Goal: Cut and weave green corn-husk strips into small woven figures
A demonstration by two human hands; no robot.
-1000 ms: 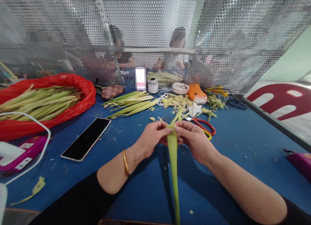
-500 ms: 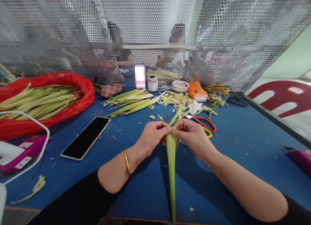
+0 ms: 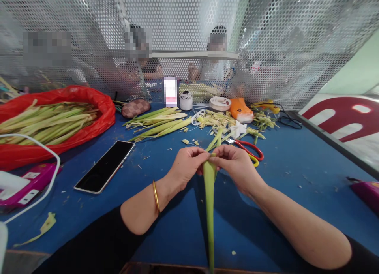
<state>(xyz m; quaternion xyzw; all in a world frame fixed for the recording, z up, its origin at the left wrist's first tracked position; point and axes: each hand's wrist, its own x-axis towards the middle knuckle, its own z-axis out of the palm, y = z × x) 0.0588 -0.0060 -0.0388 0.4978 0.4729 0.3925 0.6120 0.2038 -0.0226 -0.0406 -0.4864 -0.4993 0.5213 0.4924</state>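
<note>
Between my two hands hangs a long green corn husk (image 3: 209, 203), its narrow tip reaching down to the table's front edge. My left hand (image 3: 189, 163) pinches its top from the left, thumb against fingers. From the right, my right hand (image 3: 232, 163) pinches the same top end, and the fingertips of both hands nearly meet. Thin green strips (image 3: 218, 137) stick out beyond the fingers. Scissors (image 3: 250, 149) with red and yellow handles lie just behind my right hand. More corn husks (image 3: 162, 124) rest in a loose pile farther back.
A red plastic bag (image 3: 103, 108) full of husks stands at the left, near a black-screened phone (image 3: 105, 167) and a purple power strip (image 3: 35, 187). Husk scraps (image 3: 217, 120), a tape roll (image 3: 220, 103) and an orange tissue pack (image 3: 241, 110) sit before the perforated screen (image 3: 183, 13).
My hands stay almost in place, still pinching the husk's top, with only slight finger movement. Behind the screen, a person's hands have shifted.
</note>
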